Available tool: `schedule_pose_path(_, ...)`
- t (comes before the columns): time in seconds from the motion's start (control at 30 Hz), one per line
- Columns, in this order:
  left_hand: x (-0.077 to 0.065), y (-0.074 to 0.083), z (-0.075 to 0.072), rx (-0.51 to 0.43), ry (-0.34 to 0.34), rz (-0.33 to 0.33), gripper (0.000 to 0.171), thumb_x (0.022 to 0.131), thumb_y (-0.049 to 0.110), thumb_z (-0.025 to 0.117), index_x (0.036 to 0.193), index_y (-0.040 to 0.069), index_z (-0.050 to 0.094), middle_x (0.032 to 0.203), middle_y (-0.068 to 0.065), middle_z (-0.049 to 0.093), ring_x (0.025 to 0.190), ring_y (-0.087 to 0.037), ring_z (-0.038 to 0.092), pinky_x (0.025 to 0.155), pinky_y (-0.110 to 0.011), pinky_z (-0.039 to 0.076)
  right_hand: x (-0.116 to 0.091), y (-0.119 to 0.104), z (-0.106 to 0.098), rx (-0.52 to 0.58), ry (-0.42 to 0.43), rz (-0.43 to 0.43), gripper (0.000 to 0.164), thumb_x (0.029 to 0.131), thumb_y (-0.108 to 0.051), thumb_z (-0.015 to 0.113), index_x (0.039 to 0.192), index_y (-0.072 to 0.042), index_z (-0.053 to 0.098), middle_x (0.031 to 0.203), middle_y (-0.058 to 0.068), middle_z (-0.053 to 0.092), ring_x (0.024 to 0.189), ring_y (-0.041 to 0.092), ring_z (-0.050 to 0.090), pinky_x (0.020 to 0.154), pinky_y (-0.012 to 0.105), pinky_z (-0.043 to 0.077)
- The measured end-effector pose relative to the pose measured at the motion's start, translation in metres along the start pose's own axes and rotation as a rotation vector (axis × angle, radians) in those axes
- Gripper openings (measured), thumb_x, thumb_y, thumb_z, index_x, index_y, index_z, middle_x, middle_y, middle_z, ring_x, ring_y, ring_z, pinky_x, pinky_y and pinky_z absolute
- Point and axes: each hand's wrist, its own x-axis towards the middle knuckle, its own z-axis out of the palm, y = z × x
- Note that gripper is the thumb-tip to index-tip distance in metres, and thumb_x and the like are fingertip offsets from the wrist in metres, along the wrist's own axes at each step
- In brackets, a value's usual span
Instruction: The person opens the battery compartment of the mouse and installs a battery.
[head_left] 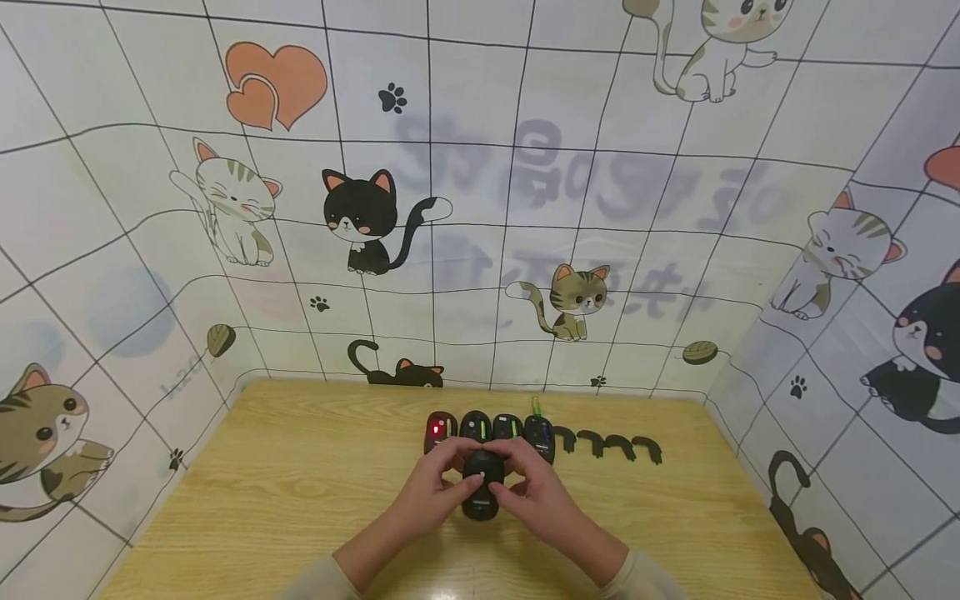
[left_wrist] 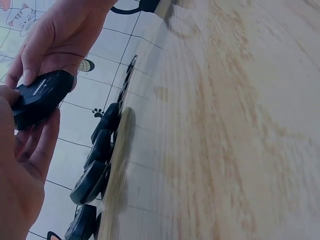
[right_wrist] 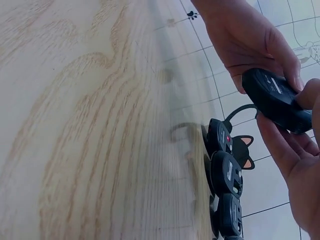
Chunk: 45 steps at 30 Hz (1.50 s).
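A black computer mouse (head_left: 481,503) is held between both hands over the front middle of the table. My left hand (head_left: 433,490) grips its left side, with the thumb on the upper face. From the other side, my right hand (head_left: 538,492) grips it too, its thumb also on that face. A pale label shows on the mouse (left_wrist: 44,95) in the left wrist view. Just behind the hands stands a row of several similar dark mice (head_left: 475,425). The leftmost mouse (head_left: 438,429) shows a red light. The fingers partly hide the held mouse.
Several curved black pieces (head_left: 618,446) lie in a line right of the row. A thin green-yellow item (head_left: 536,407) sticks up behind the rightmost mouse. The wooden table (head_left: 300,467) ends at a white wall covering (head_left: 480,208) with printed cats.
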Motion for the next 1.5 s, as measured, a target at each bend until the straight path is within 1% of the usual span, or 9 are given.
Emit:
schedule_pose_path(0.13,0.0008,-0.0003,0.0002,-0.021,0.003,-0.038,0.035,0.105,0.016,0.078,0.138,0.022,0.067,0.127,-0.003,0.069,0.108,-0.026,0.065,0.079,-0.032,0.065,0.0008,0.0004,-0.0007,0.054,-0.027,0.001,0.050,0.105,-0.004,0.075,0.150,-0.021,0.060,0.142,0.009,0.058,0.105,0.023,0.069,0.076,0.036,0.069)
schedule_pose_path(0.23,0.0013,0.0003,0.0002,-0.043,-0.003,-0.062,0.034,0.105,0.016,0.077,0.137,0.022,0.068,0.128,-0.004,0.067,0.109,-0.028,0.065,0.080,-0.032,0.065,0.0011,0.0007,-0.0015,0.093,-0.046,0.028,0.051,0.105,-0.003,0.074,0.151,-0.019,0.059,0.145,0.011,0.056,0.107,0.024,0.068,0.078,0.036,0.069)
schedule_pose_path(0.43,0.0017,0.0016,-0.0003,-0.122,-0.032,-0.112,0.032,0.106,0.013,0.074,0.138,0.019,0.067,0.130,-0.010,0.064,0.108,-0.029,0.065,0.073,-0.037,0.068,0.0021,-0.0010,-0.0027,0.143,-0.058,0.085,0.050,0.105,-0.003,0.075,0.150,-0.016,0.059,0.148,0.014,0.055,0.108,0.026,0.068,0.079,0.036,0.068)
schedule_pose_path(0.57,0.0025,0.0019,-0.0012,-0.164,-0.052,-0.130,0.034,0.106,0.010,0.072,0.139,0.015,0.066,0.132,-0.012,0.062,0.109,-0.028,0.067,0.073,-0.040,0.069,0.0028,-0.0031,-0.0033,0.157,-0.058,0.120,0.050,0.104,-0.002,0.075,0.150,-0.016,0.059,0.148,0.014,0.057,0.107,0.026,0.069,0.081,0.036,0.068)
schedule_pose_path(0.73,0.0026,0.0024,-0.0018,-0.207,-0.074,-0.141,0.035,0.106,0.008,0.071,0.140,0.011,0.064,0.132,-0.013,0.062,0.108,-0.027,0.068,0.073,-0.041,0.069,0.0039,-0.0040,-0.0039,0.157,-0.056,0.155,0.050,0.102,0.000,0.076,0.148,-0.016,0.061,0.142,0.016,0.060,0.106,0.026,0.069,0.081,0.034,0.068)
schedule_pose_path(0.97,0.0023,0.0044,-0.0018,-0.231,-0.094,-0.155,0.035,0.106,0.008,0.071,0.140,0.009,0.063,0.134,-0.015,0.061,0.112,-0.029,0.069,0.075,-0.040,0.069,0.0045,-0.0029,-0.0043,0.155,-0.055,0.167,0.047,0.102,-0.001,0.076,0.145,-0.014,0.062,0.137,0.016,0.062,0.107,0.028,0.069,0.079,0.033,0.067)
schedule_pose_path(1.17,0.0028,0.0011,-0.0021,-0.235,-0.103,-0.149,0.036,0.105,0.009,0.072,0.140,0.010,0.063,0.135,-0.014,0.062,0.114,-0.030,0.069,0.075,-0.039,0.068,0.0047,-0.0004,-0.0053,0.152,-0.056,0.157,0.045,0.102,-0.002,0.077,0.143,-0.012,0.063,0.134,0.016,0.063,0.107,0.029,0.069,0.083,0.032,0.064)
schedule_pose_path(1.33,0.0029,0.0001,-0.0025,-0.225,-0.106,-0.167,0.037,0.105,0.011,0.074,0.141,0.012,0.064,0.132,-0.012,0.064,0.111,-0.027,0.069,0.075,-0.039,0.068,0.0044,-0.0003,-0.0052,0.188,-0.058,0.177,0.043,0.102,-0.003,0.077,0.142,-0.012,0.063,0.134,0.017,0.063,0.109,0.032,0.068,0.083,0.034,0.066)
schedule_pose_path(1.5,0.0022,0.0006,-0.0026,-0.218,-0.108,-0.175,0.039,0.104,0.013,0.075,0.142,0.012,0.065,0.129,-0.012,0.066,0.110,-0.027,0.068,0.076,-0.038,0.068,0.0058,0.0001,-0.0048,0.213,-0.051,0.196,0.043,0.102,-0.001,0.076,0.142,-0.012,0.063,0.134,0.018,0.063,0.109,0.032,0.068,0.078,0.039,0.068)
